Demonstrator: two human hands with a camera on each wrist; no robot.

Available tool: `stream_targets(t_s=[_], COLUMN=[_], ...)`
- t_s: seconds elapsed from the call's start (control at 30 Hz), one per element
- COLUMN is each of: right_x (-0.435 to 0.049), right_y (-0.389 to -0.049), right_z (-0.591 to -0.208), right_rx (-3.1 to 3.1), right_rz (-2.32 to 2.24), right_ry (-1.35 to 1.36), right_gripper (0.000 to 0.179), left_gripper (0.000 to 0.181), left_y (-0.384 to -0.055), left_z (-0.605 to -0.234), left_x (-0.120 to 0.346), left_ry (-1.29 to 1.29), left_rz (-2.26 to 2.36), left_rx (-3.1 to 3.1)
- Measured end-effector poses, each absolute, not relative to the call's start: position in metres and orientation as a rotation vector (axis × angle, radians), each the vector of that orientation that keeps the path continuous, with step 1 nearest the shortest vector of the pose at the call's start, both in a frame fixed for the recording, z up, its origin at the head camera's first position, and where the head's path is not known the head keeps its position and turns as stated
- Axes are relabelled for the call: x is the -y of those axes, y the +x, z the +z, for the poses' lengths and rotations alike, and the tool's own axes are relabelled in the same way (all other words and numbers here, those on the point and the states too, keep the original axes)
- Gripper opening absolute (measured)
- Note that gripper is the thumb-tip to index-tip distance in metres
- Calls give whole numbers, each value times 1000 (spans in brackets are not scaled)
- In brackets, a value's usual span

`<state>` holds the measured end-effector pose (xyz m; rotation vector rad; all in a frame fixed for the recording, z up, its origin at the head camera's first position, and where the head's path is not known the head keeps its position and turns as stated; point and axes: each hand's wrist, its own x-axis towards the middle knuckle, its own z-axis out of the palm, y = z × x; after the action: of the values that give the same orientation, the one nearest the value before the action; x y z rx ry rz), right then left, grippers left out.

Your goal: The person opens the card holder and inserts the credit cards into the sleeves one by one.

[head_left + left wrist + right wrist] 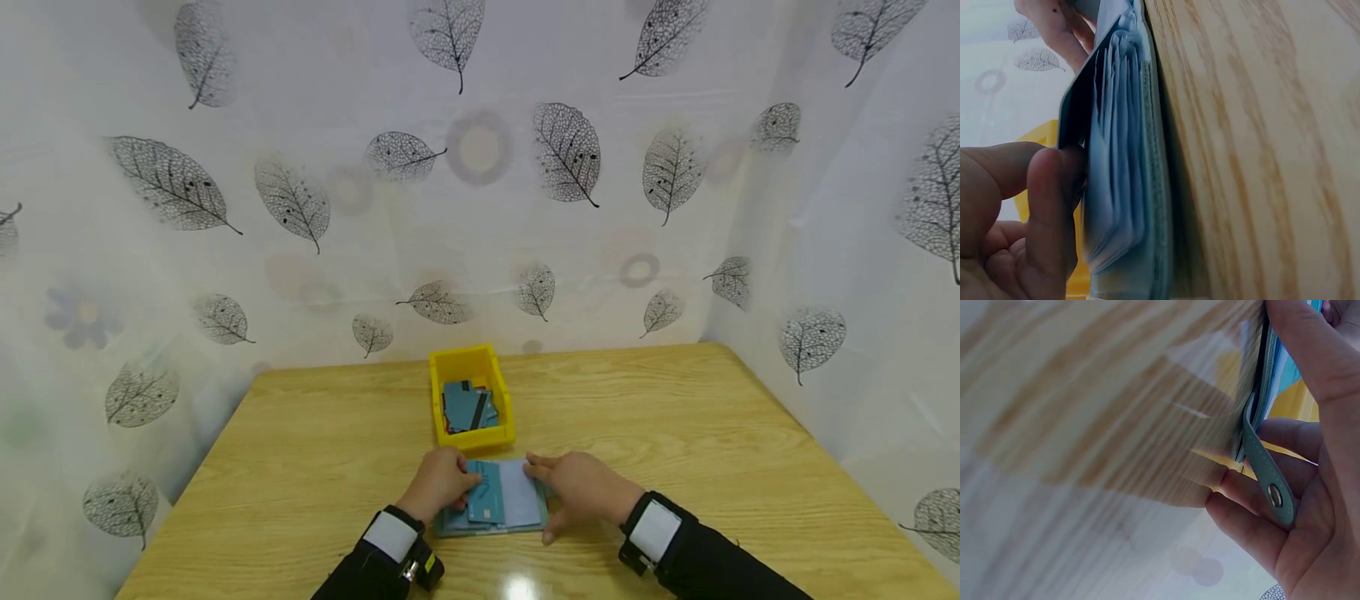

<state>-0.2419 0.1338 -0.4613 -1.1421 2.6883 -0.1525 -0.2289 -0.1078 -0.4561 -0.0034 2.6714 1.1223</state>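
A light blue card holder (525, 527) lies spread on the table, its clear sleeves (1119, 162) fanned in the left wrist view. My left hand (438, 483) pinches a blue card (486, 493) between thumb and fingers over the holder's left part. In the left wrist view the card's dark side leans against the sleeves. At the holder's right side is my right hand (588, 487), one fingertip on the pale sleeve and the thumb stretched toward the near corner. A green strap with a metal snap (1274, 494) sticks out under the right palm.
Just behind the holder stands a yellow bin (506, 417) with several blue cards (463, 406) inside, some with a dark stripe. The wood-grain table (675, 417) reaches back to a leaf-printed curtain (480, 233), which also hangs at both sides.
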Motion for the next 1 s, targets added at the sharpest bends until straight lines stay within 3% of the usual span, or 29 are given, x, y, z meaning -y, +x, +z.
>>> stream_targets(t_s=[1.0], right_x=[-137], right_y=[-243], right_z=[-466], right_rx=[-2706], right_rz=[-262], right_ry=[-1181], right_gripper=[97], left_gripper=[33], left_y=[-222], left_z=[-460], left_x=[69], left_ry=[176], left_rz=[853], left_rx=[-2948])
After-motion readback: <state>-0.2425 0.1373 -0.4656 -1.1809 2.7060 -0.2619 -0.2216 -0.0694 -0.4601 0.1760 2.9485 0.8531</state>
